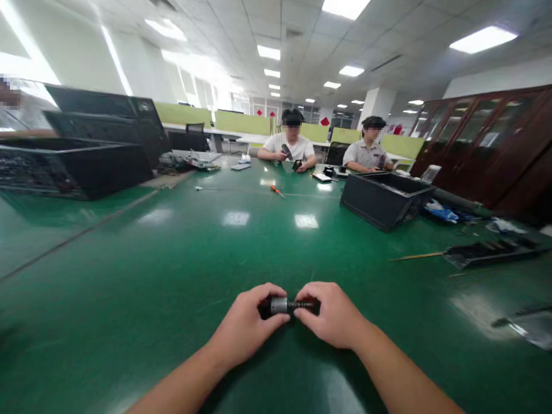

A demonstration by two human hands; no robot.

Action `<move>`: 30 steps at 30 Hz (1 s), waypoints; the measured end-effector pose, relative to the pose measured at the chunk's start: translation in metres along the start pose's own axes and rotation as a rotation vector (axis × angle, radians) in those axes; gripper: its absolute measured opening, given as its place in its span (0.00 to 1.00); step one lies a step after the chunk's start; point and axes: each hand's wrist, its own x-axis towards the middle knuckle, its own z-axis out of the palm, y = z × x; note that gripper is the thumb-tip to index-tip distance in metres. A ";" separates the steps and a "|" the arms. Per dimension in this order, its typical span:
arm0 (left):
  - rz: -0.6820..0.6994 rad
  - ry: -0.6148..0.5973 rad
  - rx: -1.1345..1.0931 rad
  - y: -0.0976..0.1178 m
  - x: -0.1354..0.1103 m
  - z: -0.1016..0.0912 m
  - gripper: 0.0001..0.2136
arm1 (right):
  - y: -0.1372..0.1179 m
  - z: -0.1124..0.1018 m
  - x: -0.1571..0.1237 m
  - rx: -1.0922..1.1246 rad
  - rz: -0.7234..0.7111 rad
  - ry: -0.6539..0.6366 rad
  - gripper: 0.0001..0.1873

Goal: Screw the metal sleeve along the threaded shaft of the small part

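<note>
Low in the middle of the head view, both my hands meet over the green table. My left hand is closed around a small black part with a silver metal collar. My right hand pinches the dark threaded shaft that sticks out of that collar to the right. The part is held just above the tabletop, and its ends are hidden by my fingers.
An open black box stands at the right, with a flat black tray and a thin stick nearer. Black crates are stacked at the left. Two people sit working at the far end. An orange-handled screwdriver lies mid-table.
</note>
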 end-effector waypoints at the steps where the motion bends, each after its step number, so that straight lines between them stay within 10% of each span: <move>1: 0.001 0.002 -0.001 0.000 -0.001 0.000 0.10 | -0.001 0.000 0.000 -0.002 0.000 0.000 0.05; 30: -0.002 0.015 0.015 0.001 0.000 -0.001 0.10 | -0.001 -0.003 0.000 -0.005 -0.006 0.001 0.05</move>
